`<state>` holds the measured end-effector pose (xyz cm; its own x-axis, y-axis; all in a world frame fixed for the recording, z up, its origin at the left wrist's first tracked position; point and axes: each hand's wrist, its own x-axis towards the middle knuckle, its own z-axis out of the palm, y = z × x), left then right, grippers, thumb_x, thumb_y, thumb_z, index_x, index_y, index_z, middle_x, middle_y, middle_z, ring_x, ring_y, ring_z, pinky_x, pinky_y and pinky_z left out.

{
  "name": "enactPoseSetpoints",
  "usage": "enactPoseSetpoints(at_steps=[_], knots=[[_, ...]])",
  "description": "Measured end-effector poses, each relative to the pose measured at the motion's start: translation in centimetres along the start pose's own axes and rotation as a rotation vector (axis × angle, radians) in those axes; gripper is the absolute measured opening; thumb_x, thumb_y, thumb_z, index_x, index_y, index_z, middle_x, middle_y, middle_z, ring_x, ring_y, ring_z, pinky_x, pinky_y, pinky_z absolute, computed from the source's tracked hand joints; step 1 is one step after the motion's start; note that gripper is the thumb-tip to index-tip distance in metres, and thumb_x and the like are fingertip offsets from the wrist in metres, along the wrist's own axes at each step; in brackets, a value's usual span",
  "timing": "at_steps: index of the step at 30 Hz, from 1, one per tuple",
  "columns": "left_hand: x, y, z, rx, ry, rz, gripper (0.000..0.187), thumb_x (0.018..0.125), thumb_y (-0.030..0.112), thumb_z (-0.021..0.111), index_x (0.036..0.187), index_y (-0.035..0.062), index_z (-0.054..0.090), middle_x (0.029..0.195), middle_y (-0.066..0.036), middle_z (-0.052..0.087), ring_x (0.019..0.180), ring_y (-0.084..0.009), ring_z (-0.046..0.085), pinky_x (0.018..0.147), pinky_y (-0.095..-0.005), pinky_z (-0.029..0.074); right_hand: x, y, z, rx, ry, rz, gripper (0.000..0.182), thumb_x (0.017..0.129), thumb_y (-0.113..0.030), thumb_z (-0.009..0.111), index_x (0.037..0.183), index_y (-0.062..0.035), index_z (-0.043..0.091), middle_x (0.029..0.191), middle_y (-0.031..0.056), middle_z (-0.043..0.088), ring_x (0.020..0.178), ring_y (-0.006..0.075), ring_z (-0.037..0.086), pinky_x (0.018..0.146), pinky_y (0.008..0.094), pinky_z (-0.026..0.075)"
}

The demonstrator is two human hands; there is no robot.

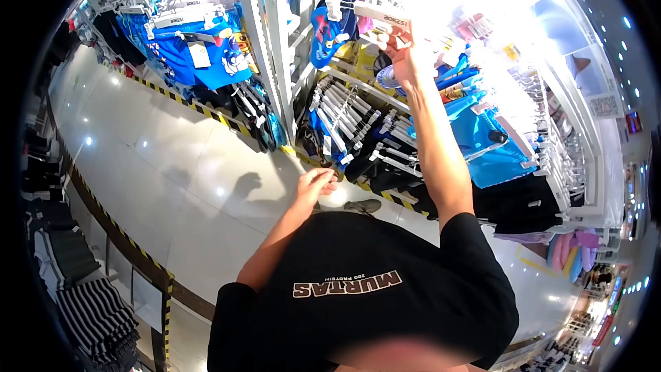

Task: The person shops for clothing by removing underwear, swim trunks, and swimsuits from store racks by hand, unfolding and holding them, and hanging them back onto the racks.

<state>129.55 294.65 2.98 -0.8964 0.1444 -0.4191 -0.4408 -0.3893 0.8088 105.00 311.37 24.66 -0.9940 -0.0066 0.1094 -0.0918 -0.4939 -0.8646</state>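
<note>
My right hand (pixel 398 52) is raised into the rack, its fingers bent at the end of a white clip hanger (pixel 382 14). Dark and bright blue garments (pixel 328 36) hang by the hanger's left clip; the glare partly hides how the fingers meet it. Lower down, in front of my body, my left hand (pixel 315 184) is loosely curled with its fingers a little apart and nothing visible in it. Below the rack's upper level, a row of white hangers with dark clothes (pixel 344 114) lies just beyond my left hand.
Blue printed shorts (pixel 196 52) hang on the rack at left, past a white upright post (pixel 265 48). Light blue shorts (pixel 485 141) hang at right. Black-and-yellow tape (pixel 186 102) edges the racks. Folded striped clothes (pixel 96 317) are stacked at lower left.
</note>
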Motion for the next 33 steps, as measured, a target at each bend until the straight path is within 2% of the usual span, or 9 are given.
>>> enactPoseSetpoints(at_steps=[3, 5, 7, 9, 11, 13, 17, 22, 33], knots=[[0.8, 1.2, -0.2, -0.009, 0.020, 0.045, 0.026, 0.097, 0.021, 0.059, 0.115, 0.0019, 0.061, 0.100, -0.009, 0.067, 0.082, -0.0153, 0.066, 0.074, -0.0270, 0.052, -2.4, -1.3, -0.4, 0.028, -0.035, -0.063, 0.036, 0.097, -0.037, 0.057, 0.111, -0.0033, 0.053, 0.079, 0.0103, 0.061, 0.070, 0.0254, 0.061, 0.071, 0.0419, 0.051], [1.3, 2.1, -0.5, -0.051, 0.075, 0.104, 0.033, 0.097, 0.021, 0.058, 0.125, 0.0046, 0.055, 0.110, -0.010, 0.065, 0.086, -0.0169, 0.066, 0.073, -0.0270, 0.052, -5.1, -2.7, 0.0, 0.132, -0.054, -0.028, 0.047, 0.098, -0.039, 0.054, 0.063, -0.0062, 0.056, 0.075, 0.0120, 0.059, 0.068, 0.0258, 0.057, 0.065, 0.0396, 0.047], [1.7, 3.2, -0.1, -0.128, 0.180, 0.192, 0.042, 0.099, 0.024, 0.055, 0.136, 0.0050, 0.046, 0.124, -0.012, 0.059, 0.103, -0.0214, 0.062, 0.084, -0.0335, 0.050, -7.7, -3.3, -0.6, 0.121, -0.025, 0.003, 0.061, 0.098, -0.042, 0.052, 0.047, -0.0101, 0.046, 0.073, 0.0126, 0.058, 0.067, 0.0258, 0.056, 0.064, 0.0391, 0.046], [2.5, 4.1, 0.0, -0.151, 0.198, 0.316, 0.051, 0.100, 0.027, 0.051, 0.144, 0.0058, 0.036, 0.137, -0.014, 0.050, 0.124, -0.0260, 0.051, 0.099, -0.0421, 0.043, -9.8, -3.1, -1.7, 0.170, 0.085, 0.072, 0.046, 0.098, -0.047, 0.051, 0.069, -0.0115, 0.057, 0.070, 0.0073, 0.058, 0.063, 0.0238, 0.054, 0.061, 0.0376, 0.045], [4.1, 2.3, -1.9, -0.148, -0.013, 0.458, 0.051, 0.100, 0.019, 0.049, 0.147, 0.0071, 0.033, 0.144, -0.014, 0.044, 0.136, -0.0301, 0.039, 0.107, -0.0487, 0.036, -11.8, -1.9, -4.5, 0.272, -0.133, 0.129, 0.036, 0.101, -0.043, 0.046, 0.089, -0.0114, 0.060, 0.072, 0.0100, 0.061, 0.065, 0.0265, 0.061, 0.060, 0.0397, 0.050], [3.4, 3.8, -1.4, -0.448, -0.213, 0.305, 0.044, 0.093, -0.004, 0.051, 0.136, 0.0028, 0.045, 0.126, -0.009, 0.057, 0.117, -0.0233, 0.056, 0.103, -0.0397, 0.044, -13.6, -1.6, -4.9, 0.237, -0.017, 0.225, 0.038, 0.101, -0.045, 0.044, 0.085, -0.0130, 0.057, 0.068, 0.0092, 0.058, 0.061, 0.0256, 0.058, 0.059, 0.0394, 0.048], [2.0, 4.4, 0.0, -0.464, -0.318, 0.413, 0.029, 0.096, 0.000, 0.053, 0.124, 0.0019, 0.054, 0.118, -0.010, 0.060, 0.112, -0.0226, 0.059, 0.101, -0.0378, 0.045, -16.1, 0.2, -7.7, 0.341, 0.141, 0.239, 0.039, 0.100, -0.047, 0.045, 0.093, -0.0117, 0.059, 0.069, 0.0071, 0.055, 0.062, 0.0231, 0.054, 0.062, 0.0370, 0.045], [-0.5, 7.2, 1.0, -0.354, -0.375, 0.412, 0.055, 0.092, 0.010, 0.060, 0.143, 0.0010, 0.039, 0.138, -0.011, 0.050, 0.131, -0.0239, 0.045, 0.113, -0.0432, 0.030, -17.7, 0.2, -9.3, 0.360, 0.232, 0.215, 0.036, 0.099, -0.048, 0.047, 0.092, -0.0149, 0.060, 0.070, 0.0065, 0.055, 0.063, 0.0226, 0.054, 0.061, 0.0352, 0.043], [0.4, 6.9, -0.1, -0.502, -0.014, 0.184, 0.031, 0.102, 0.019, 0.049, 0.122, -0.0045, 0.055, 0.122, -0.015, 0.062, 0.112, -0.0239, 0.061, 0.099, -0.0398, 0.048, -18.3, 0.9, -10.5, 0.287, 0.293, 0.226, 0.035, 0.099, -0.046, 0.050, 0.087, -0.0141, 0.058, 0.070, 0.0063, 0.055, 0.062, 0.0212, 0.053, 0.060, 0.0348, 0.044]])
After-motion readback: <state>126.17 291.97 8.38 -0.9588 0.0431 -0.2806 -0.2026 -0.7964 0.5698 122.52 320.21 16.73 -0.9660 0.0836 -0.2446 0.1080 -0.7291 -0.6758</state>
